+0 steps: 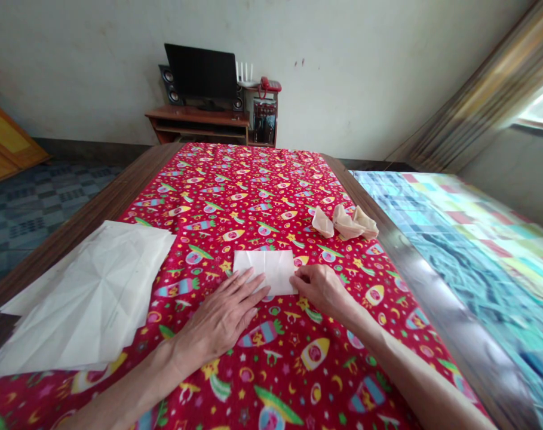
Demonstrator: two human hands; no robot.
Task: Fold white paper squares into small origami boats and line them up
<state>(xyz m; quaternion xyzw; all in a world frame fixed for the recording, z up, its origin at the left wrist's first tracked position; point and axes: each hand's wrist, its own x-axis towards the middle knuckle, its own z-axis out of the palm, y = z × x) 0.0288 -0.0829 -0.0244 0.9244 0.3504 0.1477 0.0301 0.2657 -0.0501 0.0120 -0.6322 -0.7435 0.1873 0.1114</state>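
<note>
Both hands [229,304] on a creased white paper rectangle [278,272]

Paper rectangle lies flat near the middle of the red rocket-print tablecloth [262,185], vertical crease lines showing on it. Left hand [226,307] palm down, fingers extended and slightly spread, fingertips resting on the paper's left part — pressing, not gripping. Right hand [322,288] at the paper's right edge, fingers curled, thumb and index pinching near the lower right corner.

Left side of table: stack of larger creased white sheets [96,292], edges uneven, overhanging the cloth onto the brown tabletop [134,173]. Right side, beyond the right hand: group of folded cream paper pieces [348,224], boat-like, set close together near the cloth's edge.

Background — wooden desk [195,119] against the wall with black monitor [202,74], white router [247,82] and red telephone [270,86] beside it. Bed with patchwork-print cover [477,221] to the right of the table.
</note>
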